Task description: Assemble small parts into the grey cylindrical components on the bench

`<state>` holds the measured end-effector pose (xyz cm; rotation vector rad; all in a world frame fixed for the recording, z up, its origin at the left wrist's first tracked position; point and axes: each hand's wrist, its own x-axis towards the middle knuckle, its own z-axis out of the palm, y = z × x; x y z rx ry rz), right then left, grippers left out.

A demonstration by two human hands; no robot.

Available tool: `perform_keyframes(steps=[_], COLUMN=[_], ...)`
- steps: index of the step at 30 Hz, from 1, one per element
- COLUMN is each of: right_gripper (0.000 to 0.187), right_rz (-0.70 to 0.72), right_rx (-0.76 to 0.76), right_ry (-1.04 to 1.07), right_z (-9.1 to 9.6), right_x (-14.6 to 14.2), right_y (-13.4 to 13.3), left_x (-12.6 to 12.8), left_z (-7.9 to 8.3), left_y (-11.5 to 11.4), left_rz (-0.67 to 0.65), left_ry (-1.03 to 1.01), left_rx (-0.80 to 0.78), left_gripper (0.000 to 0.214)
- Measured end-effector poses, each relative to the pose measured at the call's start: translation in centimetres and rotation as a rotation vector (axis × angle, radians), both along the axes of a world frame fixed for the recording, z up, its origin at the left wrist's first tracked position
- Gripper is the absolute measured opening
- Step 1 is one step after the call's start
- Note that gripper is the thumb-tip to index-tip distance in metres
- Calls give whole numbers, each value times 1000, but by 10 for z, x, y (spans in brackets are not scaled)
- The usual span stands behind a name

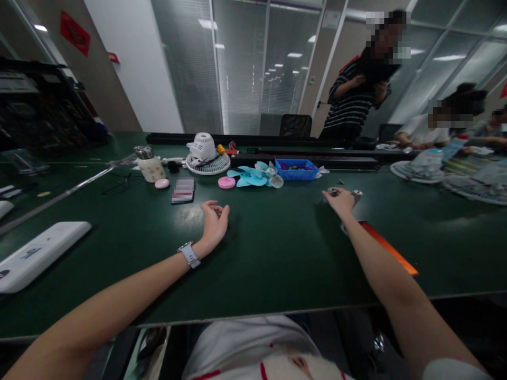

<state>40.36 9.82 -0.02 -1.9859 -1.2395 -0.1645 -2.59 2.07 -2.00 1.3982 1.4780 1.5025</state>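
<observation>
Your left hand (214, 221) lies on the dark green table mat (277, 258), back down, with the fingers loosely curled and nothing in them. A silver-grey wristwatch (189, 254) sits just behind it on your wrist.

Your right hand (341, 201) is stretched forward with its palm down over a small grey metal cylinder (357, 195). One end of the cylinder shows just right of the knuckles, and a similar round end shows at the fingertips. You cannot tell whether the fingers clamp it or only rest on it.

A flat orange strip (390, 249) lies under that forearm. Beyond and to the left of this hand are a blue plastic tray (297, 170) and turquoise plastic fan blades (253, 177). Just beyond your left hand lies a round pink disc (226, 182).
</observation>
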Motion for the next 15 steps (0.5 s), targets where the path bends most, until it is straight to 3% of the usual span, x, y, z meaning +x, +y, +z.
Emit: perform_keyframes(steps=[3,5,8,10,12,15], right_gripper=[42,45,48,48,49,50], right_rz=[151,391,896,1078,1173,1205], right_rx=[123,172,68,2,-27,-36], right_ry=[38,135,276,313,310,306], right_z=[14,23,25,20,12,2], right_x=[-37,-82,-157,-194,-215,-222], right_y=[-10,-25,-60,-82,-98,-107], left_x=[-1,0,5,9,12,14], left_z=[1,6,19,27,33,38], left_y=[1,-2,-12,-19,-25,-26], left_rz=[-10,-51,-187,-290,-371,-449], left_ry=[2,64,223,327,413,474], left_rx=[23,62,121,161,199,216], left_gripper=[41,41,37,35,33,32])
